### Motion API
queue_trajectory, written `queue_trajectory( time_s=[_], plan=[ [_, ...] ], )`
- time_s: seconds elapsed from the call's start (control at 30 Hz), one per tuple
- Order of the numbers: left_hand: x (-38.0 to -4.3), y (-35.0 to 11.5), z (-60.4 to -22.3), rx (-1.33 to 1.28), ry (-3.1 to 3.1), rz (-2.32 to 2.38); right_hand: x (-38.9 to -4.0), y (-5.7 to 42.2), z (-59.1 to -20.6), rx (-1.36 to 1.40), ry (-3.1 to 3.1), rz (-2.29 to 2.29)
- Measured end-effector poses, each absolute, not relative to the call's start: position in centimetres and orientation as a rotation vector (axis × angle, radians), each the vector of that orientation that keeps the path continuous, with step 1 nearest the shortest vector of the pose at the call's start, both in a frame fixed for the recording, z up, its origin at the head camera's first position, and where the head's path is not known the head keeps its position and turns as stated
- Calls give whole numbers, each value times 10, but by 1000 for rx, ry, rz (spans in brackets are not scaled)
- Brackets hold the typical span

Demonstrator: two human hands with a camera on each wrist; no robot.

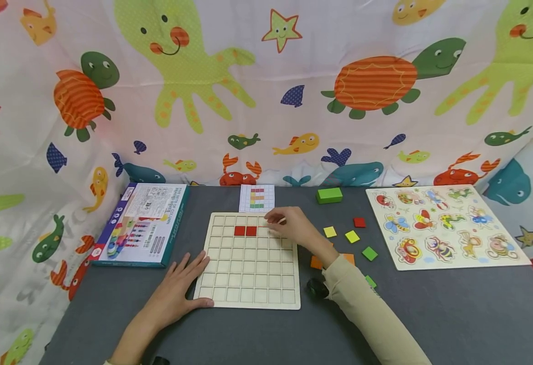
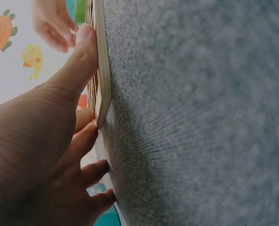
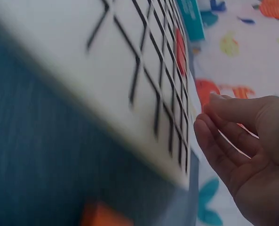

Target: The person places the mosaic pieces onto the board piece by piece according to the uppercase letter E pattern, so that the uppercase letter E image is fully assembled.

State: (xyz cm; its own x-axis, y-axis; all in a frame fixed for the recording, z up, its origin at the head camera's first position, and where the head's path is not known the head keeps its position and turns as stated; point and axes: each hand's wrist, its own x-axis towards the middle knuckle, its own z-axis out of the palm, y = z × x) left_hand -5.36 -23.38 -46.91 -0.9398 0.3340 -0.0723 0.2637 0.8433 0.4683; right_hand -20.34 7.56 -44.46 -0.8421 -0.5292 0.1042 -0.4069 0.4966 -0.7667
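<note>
A pale wooden grid board [image 1: 247, 294] lies flat, with two red square tiles [image 1: 245, 231] side by side in an upper row. My left hand [image 1: 182, 289] rests at the board's left side, fingers spread; its thumb [image 2: 80, 56] lies along the front edge. Over the upper right of the board is my right hand [image 1: 294, 225], thumb and index fingertips [image 3: 203, 125] drawn close together. I cannot tell whether a tile is between them. Behind the board lies a paper card [image 1: 269, 207] printed with a coloured square pattern.
Right of the board are a red tile [image 1: 359, 222], yellow tiles [image 1: 352, 236], green tiles [image 1: 369, 253], orange pieces [image 1: 348, 258] partly behind the forearm, and a green block [image 1: 329, 195]. An insect puzzle board [image 1: 449, 261] lies farther right. A boxed toy [image 1: 145, 223] sits left.
</note>
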Motion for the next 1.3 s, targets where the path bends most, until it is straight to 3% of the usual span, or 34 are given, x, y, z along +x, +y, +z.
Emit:
queue_trajectory(
  time_s=[0.67,1.3],
  plan=[
    [-53,-233,-467,468,2870,701,-200,244,-437,-509,2909,-1051],
    [-54,-234,-469,472,2872,693,-200,266,-450,-552,2931,-1006]
  ],
)
